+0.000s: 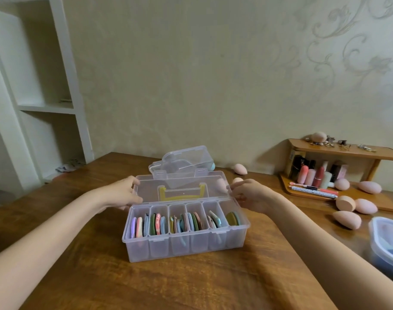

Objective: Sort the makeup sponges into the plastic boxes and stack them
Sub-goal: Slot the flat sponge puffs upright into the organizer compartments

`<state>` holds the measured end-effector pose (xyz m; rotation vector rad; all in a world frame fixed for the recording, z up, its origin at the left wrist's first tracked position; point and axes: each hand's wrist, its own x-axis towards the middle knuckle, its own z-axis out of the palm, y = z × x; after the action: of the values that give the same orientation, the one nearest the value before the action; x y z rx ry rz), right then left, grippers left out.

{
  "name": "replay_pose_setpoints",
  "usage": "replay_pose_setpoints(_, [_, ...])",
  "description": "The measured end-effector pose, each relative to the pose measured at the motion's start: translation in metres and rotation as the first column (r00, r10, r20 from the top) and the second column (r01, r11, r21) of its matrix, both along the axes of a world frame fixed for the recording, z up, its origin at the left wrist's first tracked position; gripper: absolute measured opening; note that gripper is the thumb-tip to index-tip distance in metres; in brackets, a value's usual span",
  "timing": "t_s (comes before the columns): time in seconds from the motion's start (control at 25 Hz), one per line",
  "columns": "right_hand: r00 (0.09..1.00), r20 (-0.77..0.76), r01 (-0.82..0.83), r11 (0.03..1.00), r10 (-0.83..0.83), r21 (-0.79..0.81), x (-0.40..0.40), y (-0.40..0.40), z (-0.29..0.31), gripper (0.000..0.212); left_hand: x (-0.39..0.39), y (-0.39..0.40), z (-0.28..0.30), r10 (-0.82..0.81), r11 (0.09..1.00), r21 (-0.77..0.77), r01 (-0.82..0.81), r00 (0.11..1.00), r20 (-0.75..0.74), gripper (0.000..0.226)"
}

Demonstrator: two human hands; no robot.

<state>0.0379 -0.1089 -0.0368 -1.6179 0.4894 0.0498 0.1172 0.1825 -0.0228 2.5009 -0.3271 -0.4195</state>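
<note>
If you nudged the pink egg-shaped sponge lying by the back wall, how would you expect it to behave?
The sponge looks rounded and tapered and lies on its side, so it would probably roll in a curve rather than slide. It appears to be soft foam, likely very light and squashy. The wall just behind should stop it.

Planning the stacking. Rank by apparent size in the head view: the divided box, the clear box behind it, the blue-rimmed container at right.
1. Divided box, largest.
2. Clear box behind it.
3. Blue-rimmed container: cropped by the frame edge, so its rank is unsure.

Both hands, the left hand (121,192) and right hand (250,194), gripped the raised lid (182,186) of a clear box (186,233) (flat sponges (182,221) filed inside) on the worktop (146,285).
</note>
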Motion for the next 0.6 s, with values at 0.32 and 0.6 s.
replay_pose_setpoints(0.32, [0.986, 0.123, 0.13, 0.976, -0.109, -0.173, -0.035, -0.038, 0.018, 0.033, -0.019, -0.031, 0.016, -0.188, 0.898, -0.388, 0.208, 0.978, 0.088, 0.077])
replay_pose_setpoints(0.6, [0.946, 0.223, 0.281, 0.94, -0.237, -0.192, -0.062, -0.066, 0.032, 0.027, -0.025, -0.084, 0.028, -0.05, 0.85, -0.458, 0.259, 0.907, 0.419, 0.024])
